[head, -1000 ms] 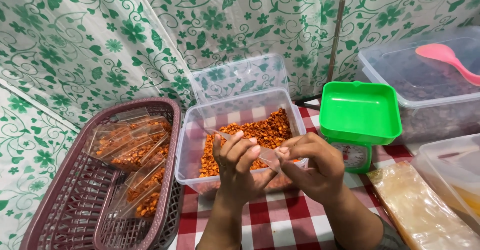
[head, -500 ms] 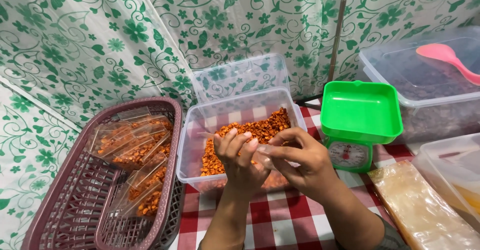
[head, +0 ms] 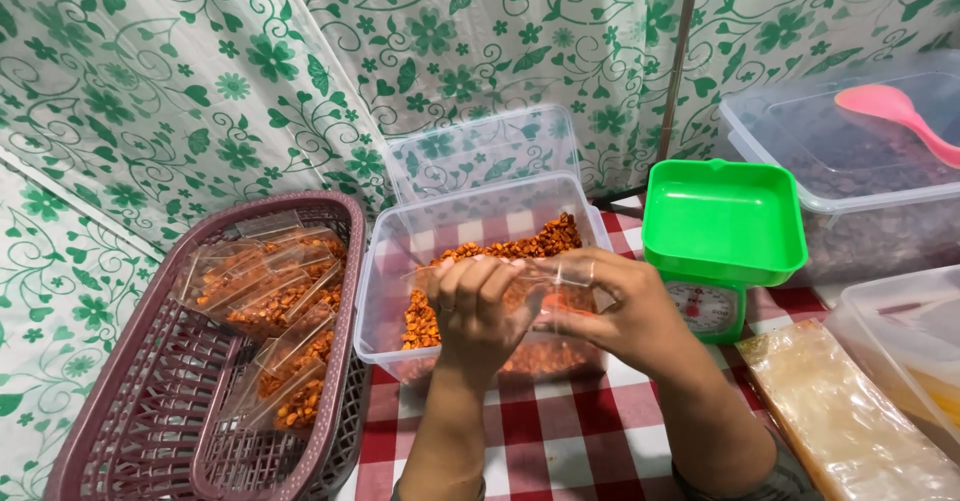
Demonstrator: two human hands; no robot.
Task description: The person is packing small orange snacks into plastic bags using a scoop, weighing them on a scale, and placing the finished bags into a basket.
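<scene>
While our fingertips pinch the mouth of a small clear packet (head: 545, 283) between them, we judge the step to be closing a filled bag. Left hand (head: 480, 311) has fingers curled close together over the packet's left end; right hand (head: 610, 311) nips the other end between thumb and forefinger. The packet hangs over the clear tub (head: 470, 223) of orange snack. At nine o'clock sits a mauve basket (head: 90, 431) of filled packets, at two o'clock a green scale (head: 722, 223). Next calls for a firm, even press.
</scene>
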